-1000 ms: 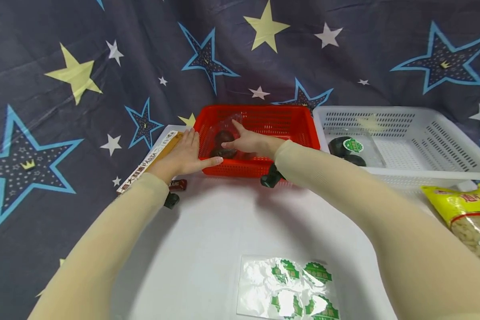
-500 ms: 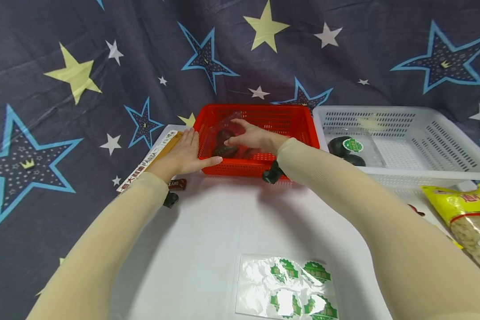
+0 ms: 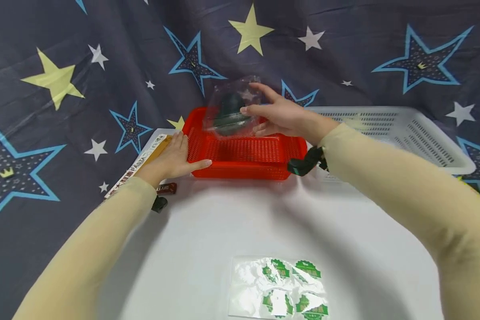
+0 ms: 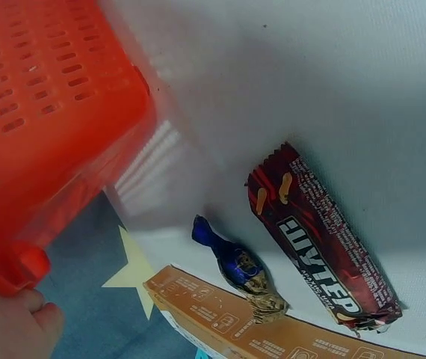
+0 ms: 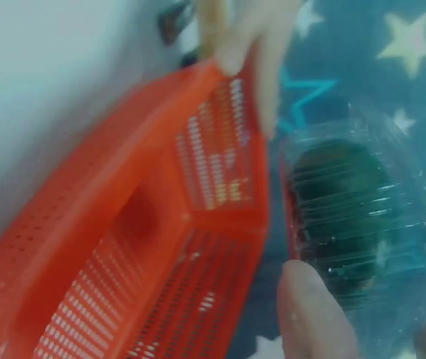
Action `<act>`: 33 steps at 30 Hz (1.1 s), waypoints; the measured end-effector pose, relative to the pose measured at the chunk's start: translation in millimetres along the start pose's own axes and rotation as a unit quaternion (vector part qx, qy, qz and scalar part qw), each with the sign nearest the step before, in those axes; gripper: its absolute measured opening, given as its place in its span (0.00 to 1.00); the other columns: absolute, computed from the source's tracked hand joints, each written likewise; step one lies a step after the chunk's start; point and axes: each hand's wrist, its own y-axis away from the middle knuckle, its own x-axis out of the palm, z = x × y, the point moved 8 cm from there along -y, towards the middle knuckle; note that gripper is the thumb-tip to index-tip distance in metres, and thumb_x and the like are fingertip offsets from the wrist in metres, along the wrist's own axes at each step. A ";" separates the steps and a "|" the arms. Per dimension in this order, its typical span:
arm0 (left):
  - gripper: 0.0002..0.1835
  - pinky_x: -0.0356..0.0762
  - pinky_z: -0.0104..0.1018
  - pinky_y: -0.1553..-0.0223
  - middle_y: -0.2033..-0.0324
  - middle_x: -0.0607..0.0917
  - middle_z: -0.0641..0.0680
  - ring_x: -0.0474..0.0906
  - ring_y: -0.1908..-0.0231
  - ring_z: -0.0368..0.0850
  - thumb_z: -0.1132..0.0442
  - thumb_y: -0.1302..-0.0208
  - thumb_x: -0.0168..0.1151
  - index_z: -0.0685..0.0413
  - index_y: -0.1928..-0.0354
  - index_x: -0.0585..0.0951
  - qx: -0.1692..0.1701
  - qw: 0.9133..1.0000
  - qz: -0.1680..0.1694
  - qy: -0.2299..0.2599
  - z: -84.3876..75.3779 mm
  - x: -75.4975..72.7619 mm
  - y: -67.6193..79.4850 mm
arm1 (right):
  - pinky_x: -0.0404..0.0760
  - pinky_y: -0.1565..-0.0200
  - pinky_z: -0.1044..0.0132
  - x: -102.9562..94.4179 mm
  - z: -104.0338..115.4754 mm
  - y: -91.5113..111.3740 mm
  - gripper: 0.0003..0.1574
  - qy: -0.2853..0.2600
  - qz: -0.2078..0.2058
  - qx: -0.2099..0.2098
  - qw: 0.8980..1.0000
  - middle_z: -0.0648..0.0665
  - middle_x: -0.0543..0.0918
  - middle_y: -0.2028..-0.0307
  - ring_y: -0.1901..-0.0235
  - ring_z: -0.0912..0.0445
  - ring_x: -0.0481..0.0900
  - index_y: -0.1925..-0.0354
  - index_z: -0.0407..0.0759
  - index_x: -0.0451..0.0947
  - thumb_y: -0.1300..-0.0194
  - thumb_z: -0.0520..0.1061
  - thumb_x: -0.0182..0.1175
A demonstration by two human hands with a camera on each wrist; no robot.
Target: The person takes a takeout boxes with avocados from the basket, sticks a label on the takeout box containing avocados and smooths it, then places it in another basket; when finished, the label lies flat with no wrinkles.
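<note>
My right hand (image 3: 284, 115) grips a clear plastic clamshell box (image 3: 243, 91) by its right side, thumb at the near face. Dark green, rounded fruit, like avocados (image 3: 230, 113), shows inside. The box is raised over the left part of the red basket (image 3: 240, 171); the right wrist view shows the ribbed clear box (image 5: 415, 224) beside the basket wall. My left hand (image 3: 170, 160) rests at the basket's left rim, fingers straight, thumb stretched along the front.
A white basket (image 3: 428, 129) stands right of the red one. Left lie a pasta box (image 3: 142, 162), a red-brown wrapped bar (image 4: 321, 243) and a blue-and-gold wrapped candy (image 4: 239, 269). A clear sheet with green labels (image 3: 278, 289) lies on the near white table (image 3: 200, 249).
My right hand has taken hold of the clamshell box and lifted it up out of the red basket. My left hand stays at the rim. The head view has turned slightly right.
</note>
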 end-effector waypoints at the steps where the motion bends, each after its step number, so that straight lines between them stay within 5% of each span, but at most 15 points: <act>1: 0.71 0.35 0.57 0.31 0.27 0.32 0.63 0.24 0.28 0.60 0.15 0.56 0.41 0.65 0.27 0.34 0.002 1.000 0.000 0.000 -0.6 -0.3 0.4 | 0.83 0.58 0.58 -3.4 2.2 10.5 0.51 -0.008 0.001 -0.008 1.000 0.43 0.64 0.36 0.74 0.51 0.80 0.28 0.74 0.43 0.36 0.49 0.62; 9: 0.69 0.38 0.61 0.32 0.27 0.31 0.65 0.24 0.29 0.62 0.17 0.52 0.42 0.67 0.28 0.33 0.003 1.000 -0.007 -0.002 -0.3 -4.8 2.0 | 0.80 0.52 0.53 -11.4 -15.6 102.8 0.45 -0.090 0.037 -0.091 0.991 0.37 0.64 0.41 0.59 0.50 0.81 0.28 0.70 0.46 0.32 0.40 0.56; 14: 0.69 0.42 0.62 0.33 0.27 0.33 0.66 0.25 0.29 0.62 0.19 0.52 0.44 0.68 0.28 0.34 0.010 1.000 -0.016 0.000 -1.7 -4.3 -1.5 | 0.79 0.51 0.51 -7.6 -52.0 153.0 0.47 -0.091 0.063 -0.126 0.986 0.32 0.60 0.36 0.46 0.49 0.76 0.27 0.66 0.42 0.30 0.35 0.52; 18: 0.68 0.39 0.60 0.32 0.28 0.33 0.67 0.25 0.29 0.62 0.19 0.50 0.44 0.70 0.28 0.35 0.017 1.000 -0.019 0.001 -3.7 -1.2 -2.0 | 0.78 0.51 0.51 -1.5 -90.6 181.7 0.49 -0.087 0.076 -0.125 0.985 0.26 0.50 0.32 0.46 0.47 0.77 0.26 0.65 0.39 0.31 0.33 0.50; 25: 0.69 0.36 0.59 0.32 0.28 0.31 0.66 0.23 0.29 0.62 0.19 0.50 0.43 0.70 0.29 0.34 0.018 1.000 -0.012 0.007 -3.5 0.0 -1.0 | 0.79 0.51 0.51 7.6 -154.2 200.3 0.51 -0.076 0.078 -0.079 0.991 0.21 0.46 0.32 0.44 0.44 0.75 0.25 0.63 0.36 0.32 0.35 0.52; 33: 0.69 0.35 0.59 0.32 0.28 0.29 0.65 0.21 0.29 0.60 0.19 0.50 0.43 0.68 0.29 0.32 0.011 1.000 -0.009 0.011 -2.9 2.2 -2.2 | 0.78 0.51 0.48 6.5 -199.0 182.5 0.52 -0.037 0.020 -0.025 0.999 0.23 0.48 0.32 0.39 0.33 0.65 0.26 0.65 0.40 0.35 0.40 0.59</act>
